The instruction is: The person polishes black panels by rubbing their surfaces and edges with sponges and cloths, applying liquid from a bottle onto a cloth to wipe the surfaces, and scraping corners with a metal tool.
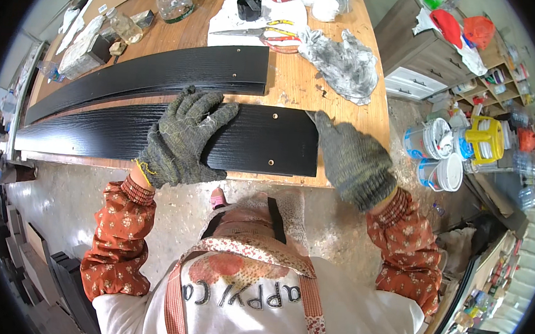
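Note:
Two long black wooden boards lie lengthwise on a wooden workbench (296, 92). My left hand (180, 138), in a grey knit glove, rests flat with fingers spread on top of the nearer board (263, 141). My right hand (350, 160), also gloved, presses against that board's right end at the bench edge, fingers together. The farther board (181, 70) lies just beyond, untouched. Small screw holes show near the right ends of both boards.
A dirty grey rag (344, 61), scissors (260, 32) on white paper, a black small holder (249, 7), plastic bottles (172, 1) and a block (81, 54) sit on the bench. Paint buckets (439, 156), a yellow container (485, 138) and a drawer cabinet (417, 66) stand right. Dark planks (64, 283) lie on the floor left.

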Action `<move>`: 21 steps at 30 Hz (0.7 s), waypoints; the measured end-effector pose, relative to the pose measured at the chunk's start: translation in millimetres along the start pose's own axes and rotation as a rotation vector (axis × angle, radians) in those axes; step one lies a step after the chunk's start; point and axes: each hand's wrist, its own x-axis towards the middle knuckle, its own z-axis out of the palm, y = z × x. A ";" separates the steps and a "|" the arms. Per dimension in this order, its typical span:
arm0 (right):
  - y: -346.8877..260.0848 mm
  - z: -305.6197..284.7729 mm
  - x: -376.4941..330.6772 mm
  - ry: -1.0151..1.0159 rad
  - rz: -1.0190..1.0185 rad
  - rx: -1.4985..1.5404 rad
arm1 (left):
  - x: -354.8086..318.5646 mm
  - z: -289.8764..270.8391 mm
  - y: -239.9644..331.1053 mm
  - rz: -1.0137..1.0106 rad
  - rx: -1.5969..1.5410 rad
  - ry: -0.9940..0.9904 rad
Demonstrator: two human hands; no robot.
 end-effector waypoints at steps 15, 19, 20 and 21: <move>2.3 13.4 -40.3 0.191 -0.259 0.029 | 1.4 1.3 -9.9 0.013 0.018 -0.021; 4.3 12.3 -38.9 0.159 -0.271 0.011 | 0.3 3.1 -5.1 0.029 0.001 -0.016; 7.8 16.4 -34.9 0.217 -0.320 0.026 | 1.0 1.9 -5.4 0.019 0.000 -0.016; 7.3 15.0 -37.4 0.218 -0.324 0.026 | 1.3 1.1 -6.1 0.009 -0.002 -0.015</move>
